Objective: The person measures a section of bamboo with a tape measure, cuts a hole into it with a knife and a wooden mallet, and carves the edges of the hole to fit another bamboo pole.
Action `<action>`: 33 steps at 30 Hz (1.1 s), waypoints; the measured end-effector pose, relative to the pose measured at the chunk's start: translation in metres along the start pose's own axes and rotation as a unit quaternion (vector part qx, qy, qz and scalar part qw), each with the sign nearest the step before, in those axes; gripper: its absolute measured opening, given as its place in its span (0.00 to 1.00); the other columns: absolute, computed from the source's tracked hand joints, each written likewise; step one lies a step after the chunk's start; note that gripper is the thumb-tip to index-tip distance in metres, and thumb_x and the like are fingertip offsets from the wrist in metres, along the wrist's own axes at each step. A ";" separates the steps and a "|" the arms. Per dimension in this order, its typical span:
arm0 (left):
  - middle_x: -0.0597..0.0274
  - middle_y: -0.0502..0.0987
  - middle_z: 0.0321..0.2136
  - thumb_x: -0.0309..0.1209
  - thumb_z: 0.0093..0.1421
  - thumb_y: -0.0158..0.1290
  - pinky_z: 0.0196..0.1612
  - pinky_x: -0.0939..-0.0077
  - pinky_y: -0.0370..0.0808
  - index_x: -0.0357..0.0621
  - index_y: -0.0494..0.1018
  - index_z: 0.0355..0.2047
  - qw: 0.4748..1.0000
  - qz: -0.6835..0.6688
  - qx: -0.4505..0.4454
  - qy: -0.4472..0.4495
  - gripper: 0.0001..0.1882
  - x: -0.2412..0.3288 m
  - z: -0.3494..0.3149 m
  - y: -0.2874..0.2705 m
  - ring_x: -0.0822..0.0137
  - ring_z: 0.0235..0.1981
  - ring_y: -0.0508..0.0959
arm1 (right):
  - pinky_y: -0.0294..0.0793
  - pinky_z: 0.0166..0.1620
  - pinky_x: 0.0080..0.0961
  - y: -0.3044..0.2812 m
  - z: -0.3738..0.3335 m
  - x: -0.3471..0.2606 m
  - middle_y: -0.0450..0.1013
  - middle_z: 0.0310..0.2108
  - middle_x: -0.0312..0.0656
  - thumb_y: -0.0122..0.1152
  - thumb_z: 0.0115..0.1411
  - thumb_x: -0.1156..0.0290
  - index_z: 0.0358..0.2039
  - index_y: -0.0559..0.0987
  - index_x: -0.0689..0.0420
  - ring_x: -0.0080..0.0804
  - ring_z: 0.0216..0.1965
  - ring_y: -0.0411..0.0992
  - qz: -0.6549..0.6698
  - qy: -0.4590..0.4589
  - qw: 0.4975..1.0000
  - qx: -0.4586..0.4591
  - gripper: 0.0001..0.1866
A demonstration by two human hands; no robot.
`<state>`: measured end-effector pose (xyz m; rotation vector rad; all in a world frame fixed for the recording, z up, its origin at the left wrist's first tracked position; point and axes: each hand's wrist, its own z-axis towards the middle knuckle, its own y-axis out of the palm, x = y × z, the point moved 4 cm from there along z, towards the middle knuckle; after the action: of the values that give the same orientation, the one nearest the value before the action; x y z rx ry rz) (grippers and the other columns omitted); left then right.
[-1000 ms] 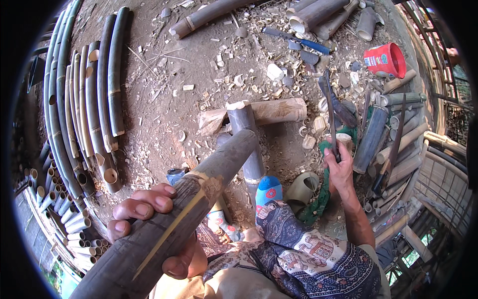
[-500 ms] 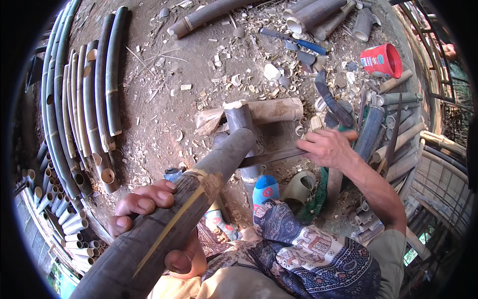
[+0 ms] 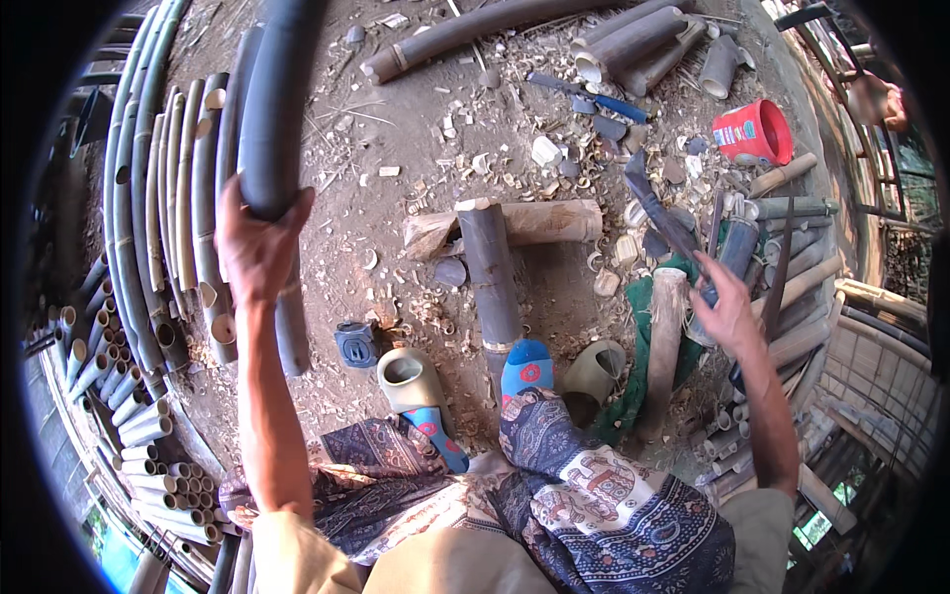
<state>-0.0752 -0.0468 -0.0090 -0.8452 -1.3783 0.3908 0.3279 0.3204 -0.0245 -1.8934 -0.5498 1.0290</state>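
Observation:
My left hand (image 3: 259, 238) is closed around the lower end of a thick dark bamboo pole (image 3: 282, 99), which points away and runs out of the far edge. On the right, my right hand (image 3: 730, 307) has its fingers curled at the near end of a dark, curved tool (image 3: 661, 210). What it grips is partly hidden. Beneath that hand stands a blue-grey bamboo piece (image 3: 734, 252). Between my feet, a dark bamboo length (image 3: 487, 262) rests across a pale, notched log (image 3: 554, 222).
Long bamboo poles (image 3: 139, 198) lie at the left, above stacked cut tubes (image 3: 148, 431). A red bucket (image 3: 757, 134), a blue-handled tool (image 3: 618, 104) and bamboo offcuts (image 3: 633, 45) are far right. Two olive shoes (image 3: 408, 381) flank the log. A person (image 3: 881, 104) is at the right edge.
My left hand has swung the dark bamboo pole from across my lap to the far left. My right hand, which held a knife against it, has moved right and nearer.

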 end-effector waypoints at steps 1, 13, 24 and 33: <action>0.49 0.75 0.39 0.39 0.44 0.70 0.45 0.63 0.74 0.38 0.68 0.49 0.990 0.080 0.036 0.114 0.35 -0.023 0.010 0.000 0.57 0.40 0.77 | 0.71 0.52 0.35 0.009 -0.009 -0.008 0.72 0.45 0.57 0.57 0.51 0.79 0.61 0.64 0.61 0.49 0.45 0.73 0.003 -0.044 0.998 0.043 0.34; 0.33 0.76 0.44 0.63 0.47 0.61 0.50 0.59 0.73 0.24 0.64 0.51 0.902 -0.063 -0.384 -0.187 0.51 -0.045 -0.207 0.207 0.43 0.47 0.77 | 0.72 0.43 0.30 0.096 -0.170 -0.019 0.72 0.36 0.45 0.59 0.53 0.76 0.65 0.55 0.56 0.34 0.36 0.71 0.196 0.242 0.943 0.115 0.40; 0.28 0.73 0.43 0.64 0.50 0.58 0.52 0.61 0.71 0.15 0.58 0.49 0.910 -0.117 -0.380 -0.116 0.54 -0.057 -0.210 0.217 0.44 0.48 0.76 | 0.71 0.46 0.30 0.124 -0.190 -0.039 0.70 0.38 0.46 0.62 0.50 0.74 0.65 0.55 0.59 0.35 0.38 0.71 0.245 0.248 0.927 0.141 0.42; 0.33 0.60 0.58 0.61 0.51 0.57 0.60 0.50 0.60 0.23 0.53 0.59 0.958 0.112 -0.262 -0.044 0.54 0.026 -0.204 0.185 0.43 0.62 0.59 | 0.63 0.59 0.36 0.107 -0.080 -0.117 0.64 0.53 0.56 0.62 0.50 0.79 0.65 0.51 0.64 0.49 0.56 0.65 0.214 0.088 0.953 0.195 0.44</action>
<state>0.1668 0.0330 -0.1171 -1.4434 -1.4982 0.2353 0.3257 0.1443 -0.0440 -1.7509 0.1733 1.1272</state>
